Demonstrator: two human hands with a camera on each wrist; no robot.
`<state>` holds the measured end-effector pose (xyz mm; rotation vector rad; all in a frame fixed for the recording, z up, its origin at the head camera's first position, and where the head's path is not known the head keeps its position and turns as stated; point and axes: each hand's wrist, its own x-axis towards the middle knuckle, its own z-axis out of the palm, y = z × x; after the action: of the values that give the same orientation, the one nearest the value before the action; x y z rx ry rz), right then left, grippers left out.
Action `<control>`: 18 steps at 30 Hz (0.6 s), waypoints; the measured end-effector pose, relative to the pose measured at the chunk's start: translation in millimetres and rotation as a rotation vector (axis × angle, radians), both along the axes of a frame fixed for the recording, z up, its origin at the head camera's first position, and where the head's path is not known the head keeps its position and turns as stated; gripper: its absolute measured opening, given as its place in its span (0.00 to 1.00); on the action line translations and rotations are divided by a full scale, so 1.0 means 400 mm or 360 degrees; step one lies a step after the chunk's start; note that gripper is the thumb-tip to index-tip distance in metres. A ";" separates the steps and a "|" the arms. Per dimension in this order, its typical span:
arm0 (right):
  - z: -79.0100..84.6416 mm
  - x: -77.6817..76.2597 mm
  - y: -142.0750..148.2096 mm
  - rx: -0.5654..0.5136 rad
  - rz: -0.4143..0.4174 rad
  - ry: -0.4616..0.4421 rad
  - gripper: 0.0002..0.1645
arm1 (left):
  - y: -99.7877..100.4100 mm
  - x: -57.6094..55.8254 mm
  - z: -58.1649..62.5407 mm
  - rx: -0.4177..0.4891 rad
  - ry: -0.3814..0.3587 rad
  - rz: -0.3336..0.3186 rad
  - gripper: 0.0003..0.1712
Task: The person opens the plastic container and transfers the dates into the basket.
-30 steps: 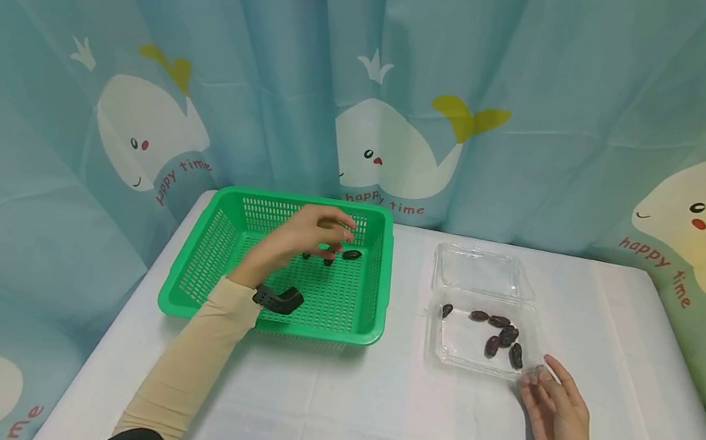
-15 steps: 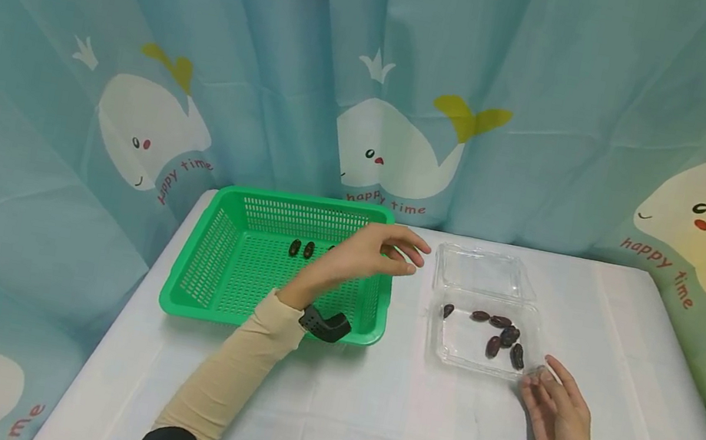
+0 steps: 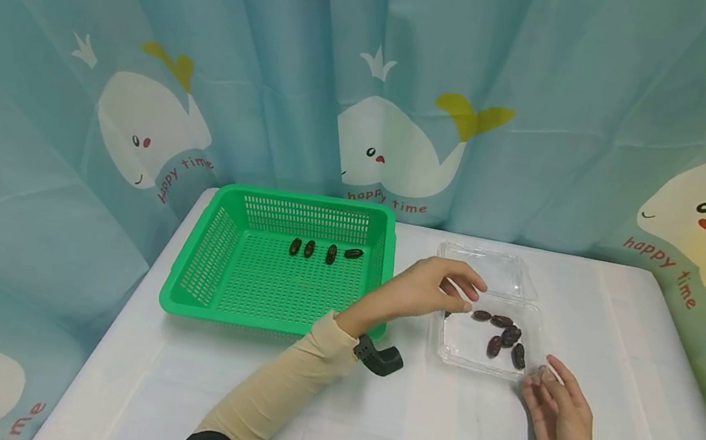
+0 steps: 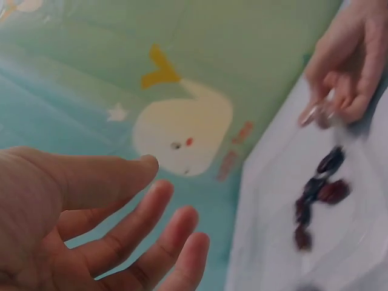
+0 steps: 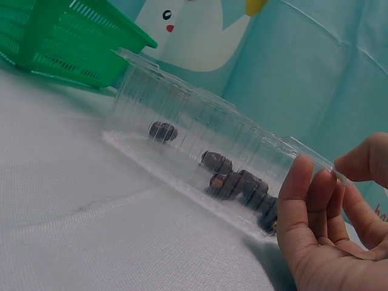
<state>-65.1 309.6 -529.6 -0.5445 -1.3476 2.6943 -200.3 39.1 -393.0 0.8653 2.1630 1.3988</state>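
Observation:
My left hand [image 3: 432, 292] hovers over the left side of a clear plastic box [image 3: 461, 345]. Its fingers are loosely bent with nothing between them, as the left wrist view confirms. Inside the box lie several dark brown dates [image 3: 510, 336], most toward the right; one at the left is mostly covered by the hand. At the box's front right corner, my right hand [image 3: 560, 426] pinches the rim between thumb and fingers, plain in the right wrist view. A row of several dates [image 3: 331, 254] lies toward the back of a green basket [image 3: 236, 290].
The box's clear lid [image 3: 488, 266] is hinged open toward the back. The basket stands to the left on a white-covered table [image 3: 374, 426]. Behind the table hangs a blue-green curtain [image 3: 542, 181] printed with whales.
My left hand has moved right, out from over the green basket to the plastic box, uncovering the dates in the basket. My right hand has stayed at the box corner.

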 end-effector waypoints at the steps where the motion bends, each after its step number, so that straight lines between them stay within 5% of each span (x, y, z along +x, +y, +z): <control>1: -0.001 0.000 0.000 -0.0007 0.0003 0.0003 0.20 | 0.011 0.003 -0.009 -0.0001 -0.0024 -0.0016 0.18; 10: -0.002 -0.002 -0.004 -0.0021 0.0002 -0.0023 0.19 | 0.101 0.018 -0.100 0.0020 -0.0208 0.0028 0.19; 18: -0.003 0.001 -0.001 -0.0061 0.0005 0.0040 0.20 | 0.176 0.022 -0.162 -0.0160 -0.0032 0.0187 0.18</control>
<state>-64.7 309.2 -530.7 -0.5106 -1.2945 2.7251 -191.7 109.6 -457.9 0.6948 2.2798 1.3334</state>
